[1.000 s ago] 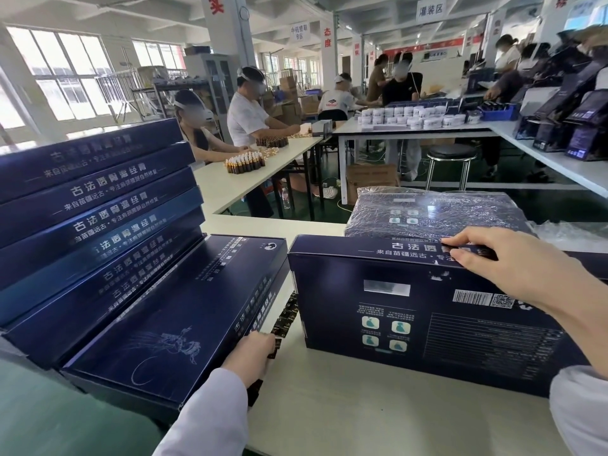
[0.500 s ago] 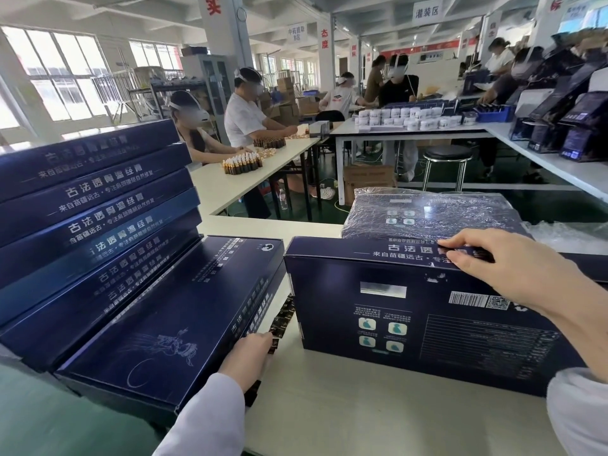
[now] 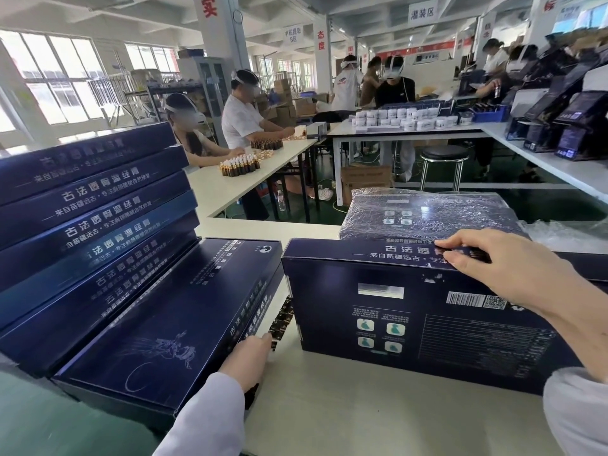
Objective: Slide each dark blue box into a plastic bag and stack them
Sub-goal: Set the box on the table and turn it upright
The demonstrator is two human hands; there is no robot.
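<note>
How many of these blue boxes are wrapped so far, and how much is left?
Done: at least one bagged box lies at the back. In hand: the right hand grips a standing box, unbagged; the left hand holds a flat box. Left: both of those, plus the leaning pile of bare boxes on the left.

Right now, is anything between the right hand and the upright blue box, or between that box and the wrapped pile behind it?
No. The right hand grips the upright box by its top edge; the wrapped pile lies right behind, nothing visible between. The left hand grips a flat box.
</note>
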